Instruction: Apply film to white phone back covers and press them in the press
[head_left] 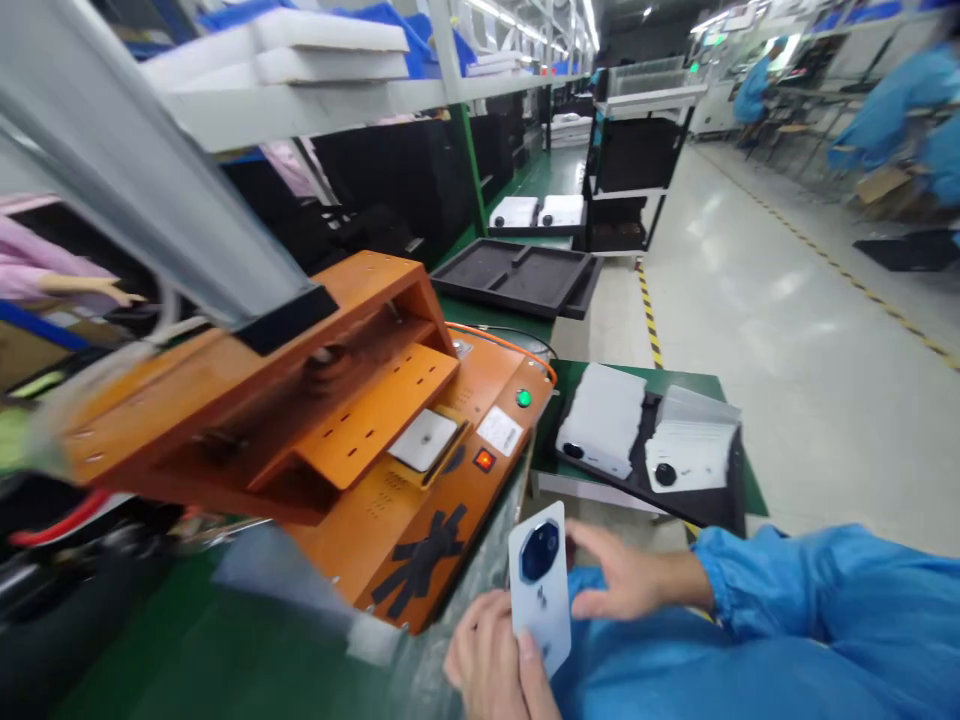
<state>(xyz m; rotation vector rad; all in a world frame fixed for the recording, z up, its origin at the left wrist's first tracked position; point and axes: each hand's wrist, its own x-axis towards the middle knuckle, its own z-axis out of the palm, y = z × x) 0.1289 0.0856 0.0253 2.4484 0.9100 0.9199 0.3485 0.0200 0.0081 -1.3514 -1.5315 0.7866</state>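
The left hand [491,650] on my feed pinches a pale phone back cover [553,605] low down, thumb laid on its face, so the dark camera surround stays uncovered; I take that grip as a way to keep the upper part free. The cover stands nearly upright, in front of the blue-clad lap. The right hand [619,575] comes in from the sleeve side, wrist fairly level, thumb and forefinger spread apart beside the cover's edge; its other fingertips are hidden, so I cannot tell whether they touch.

Beyond sits an orange press [360,560], its bed facing the person, probably for easy reach. Off to the right, on a green worktop [686,380], a black tray [735,500] bears two stacks of covers [607,410], likely kept there within arm's length.
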